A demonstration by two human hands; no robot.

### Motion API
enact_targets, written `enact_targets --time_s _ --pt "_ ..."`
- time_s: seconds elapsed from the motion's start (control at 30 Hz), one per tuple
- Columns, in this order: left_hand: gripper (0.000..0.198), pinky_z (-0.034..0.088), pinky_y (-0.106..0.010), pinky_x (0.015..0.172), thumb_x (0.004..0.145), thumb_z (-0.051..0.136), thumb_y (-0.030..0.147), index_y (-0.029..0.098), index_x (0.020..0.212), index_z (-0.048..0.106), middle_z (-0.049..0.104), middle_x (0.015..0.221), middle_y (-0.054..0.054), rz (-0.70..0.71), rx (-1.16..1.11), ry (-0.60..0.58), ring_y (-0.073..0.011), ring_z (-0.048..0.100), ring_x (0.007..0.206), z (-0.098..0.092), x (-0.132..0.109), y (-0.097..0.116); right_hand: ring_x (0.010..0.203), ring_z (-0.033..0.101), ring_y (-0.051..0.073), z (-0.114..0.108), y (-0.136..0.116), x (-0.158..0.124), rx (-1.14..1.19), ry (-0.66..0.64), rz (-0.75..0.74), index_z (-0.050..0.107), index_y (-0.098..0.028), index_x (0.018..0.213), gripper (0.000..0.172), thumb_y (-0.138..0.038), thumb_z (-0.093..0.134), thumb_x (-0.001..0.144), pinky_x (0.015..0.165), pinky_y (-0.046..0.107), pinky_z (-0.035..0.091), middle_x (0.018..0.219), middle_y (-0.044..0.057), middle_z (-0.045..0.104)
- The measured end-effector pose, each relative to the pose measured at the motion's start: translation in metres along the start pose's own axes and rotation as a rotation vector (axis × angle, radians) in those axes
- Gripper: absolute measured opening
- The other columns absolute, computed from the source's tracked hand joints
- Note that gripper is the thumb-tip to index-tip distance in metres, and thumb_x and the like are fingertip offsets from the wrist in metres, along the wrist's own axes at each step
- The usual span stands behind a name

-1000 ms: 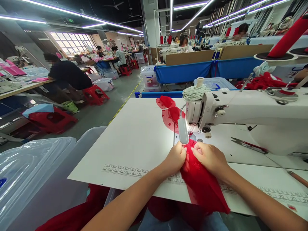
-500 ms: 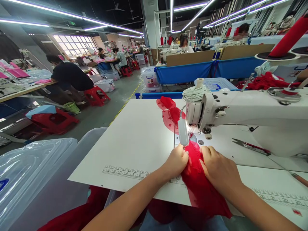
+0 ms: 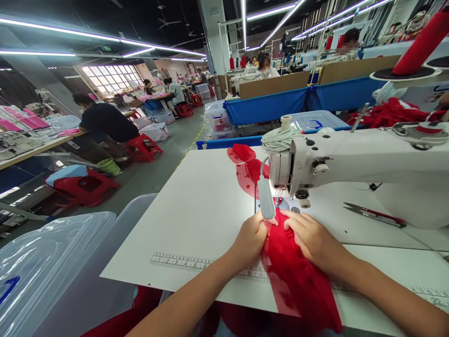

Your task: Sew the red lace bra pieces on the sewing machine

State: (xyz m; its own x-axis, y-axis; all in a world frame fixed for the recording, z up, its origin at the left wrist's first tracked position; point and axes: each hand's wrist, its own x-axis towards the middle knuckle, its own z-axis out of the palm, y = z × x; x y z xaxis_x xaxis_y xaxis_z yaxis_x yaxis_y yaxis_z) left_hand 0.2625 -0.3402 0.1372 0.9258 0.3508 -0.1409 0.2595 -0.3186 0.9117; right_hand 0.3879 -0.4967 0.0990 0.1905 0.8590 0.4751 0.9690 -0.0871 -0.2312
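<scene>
A red lace fabric [image 3: 293, 276] lies on the white sewing table [image 3: 196, 210] and hangs over its near edge. My left hand [image 3: 249, 239] pinches the fabric's left edge, fingers closed. My right hand [image 3: 312, 241] rests on top of the fabric, fingers together and pressing it flat. Both hands sit just in front of the needle area of the white sewing machine [image 3: 351, 164], beside its small lamp [image 3: 265, 199]. More red fabric [image 3: 245, 164] trails behind the machine head.
Red-handled thread snips [image 3: 375, 214] lie on the table to the right. A clear plastic bin lid [image 3: 42, 262] is at the lower left. A printed ruler [image 3: 182, 260] runs along the table's near edge. Other people sit at benches across the aisle.
The fabric has fed toward the needle. My right hand drew back and then slid forward again on the cloth. The view has shifted slightly.
</scene>
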Motion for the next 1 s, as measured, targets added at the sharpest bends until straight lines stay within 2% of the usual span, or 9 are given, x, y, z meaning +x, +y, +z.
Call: enact_targets --time_s 0.1,0.2,0.3,0.4,0.47,0.53,0.67,0.87,1.0 --pt "0.017 0.039 -0.025 0.054 0.073 0.038 0.01 0.02 0.061 0.043 0.049 0.057 0.002 0.025 0.325 0.032 -0.0134 0.049 0.054 -0.013 0.01 0.005 0.086 0.059 0.021 -0.002 0.003 -0.001 0.038 0.021 0.016 0.051 -0.018 0.086 0.028 0.004 0.036 0.078 0.074 0.035 0.056 0.117 0.013 0.066" --pt "0.019 0.042 -0.031 0.062 0.069 0.05 0.014 0.021 0.059 0.035 0.046 0.062 -0.001 0.033 0.493 0.14 -0.0193 0.052 0.066 -0.018 0.022 0.007 0.079 0.056 0.02 -0.002 0.005 -0.001 0.039 0.013 0.026 0.047 -0.02 0.081 0.028 0.005 0.037 0.075 0.07 0.035 0.055 0.118 0.011 0.066" --pt "0.019 0.046 -0.037 0.073 0.076 0.055 0.02 0.021 0.064 0.04 0.053 0.08 -0.007 0.269 0.683 0.257 -0.0242 0.053 0.083 -0.014 0.031 0.004 0.081 0.055 0.02 0.0 0.006 -0.002 0.041 0.004 0.032 0.045 -0.02 0.078 0.027 0.005 0.037 0.075 0.072 0.035 0.053 0.121 0.01 0.065" --pt "0.018 0.05 -0.033 0.072 0.091 0.046 0.024 0.018 0.075 0.052 0.057 0.085 -0.008 0.651 0.809 0.108 -0.0201 0.055 0.078 -0.012 0.033 -0.002 0.086 0.055 0.02 0.006 0.006 -0.003 0.077 0.028 0.06 0.046 -0.02 0.078 0.028 0.005 0.035 0.077 0.076 0.035 0.052 0.115 0.009 0.065" --pt "0.025 0.053 -0.03 0.071 0.098 0.039 0.029 0.014 0.093 0.059 0.061 0.09 -0.009 0.759 0.852 -0.028 -0.0186 0.057 0.077 -0.012 0.031 -0.006 0.085 0.054 0.02 0.008 0.005 -0.003 0.089 0.058 0.064 0.048 -0.02 0.078 0.028 0.004 0.034 0.08 0.074 0.034 0.051 0.107 0.008 0.066" --pt "0.04 0.055 -0.032 0.073 0.102 0.032 0.04 0.011 0.109 0.059 0.063 0.098 -0.012 0.794 0.915 -0.076 -0.02 0.06 0.082 -0.014 0.028 -0.007 0.079 0.053 0.019 0.009 0.005 -0.002 0.082 0.072 0.046 0.052 -0.02 0.078 0.029 0.002 0.033 0.082 0.071 0.033 0.05 0.098 0.008 0.066" --pt "0.065 0.056 -0.036 0.08 0.102 0.016 0.052 0.007 0.117 0.061 0.063 0.115 -0.019 0.849 1.057 -0.024 -0.0245 0.062 0.095 -0.017 0.023 -0.009 0.075 0.054 0.02 0.009 0.005 0.0 0.048 0.077 0.03 0.056 -0.019 0.078 0.033 0.001 0.031 0.082 0.067 0.034 0.05 0.09 0.009 0.066" --pt "0.069 0.056 -0.04 0.074 0.099 0.021 0.06 0.01 0.129 0.06 0.066 0.112 -0.021 0.857 1.164 0.054 -0.0267 0.063 0.088 -0.017 0.02 -0.022 0.098 0.057 0.025 0.013 0.007 -0.003 0.038 0.066 0.051 0.06 -0.02 0.08 0.037 0.002 0.03 0.083 0.079 0.041 0.052 0.099 0.012 0.067" --pt "0.068 0.052 -0.036 0.071 0.098 0.023 0.062 0.016 0.128 0.063 0.067 0.107 -0.018 0.857 1.159 0.082 -0.0243 0.06 0.082 -0.018 0.02 -0.021 0.093 0.058 0.025 0.009 0.007 0.0 0.029 0.066 0.037 0.058 -0.02 0.076 0.036 0.003 0.032 0.081 0.073 0.037 0.052 0.089 0.011 0.067"
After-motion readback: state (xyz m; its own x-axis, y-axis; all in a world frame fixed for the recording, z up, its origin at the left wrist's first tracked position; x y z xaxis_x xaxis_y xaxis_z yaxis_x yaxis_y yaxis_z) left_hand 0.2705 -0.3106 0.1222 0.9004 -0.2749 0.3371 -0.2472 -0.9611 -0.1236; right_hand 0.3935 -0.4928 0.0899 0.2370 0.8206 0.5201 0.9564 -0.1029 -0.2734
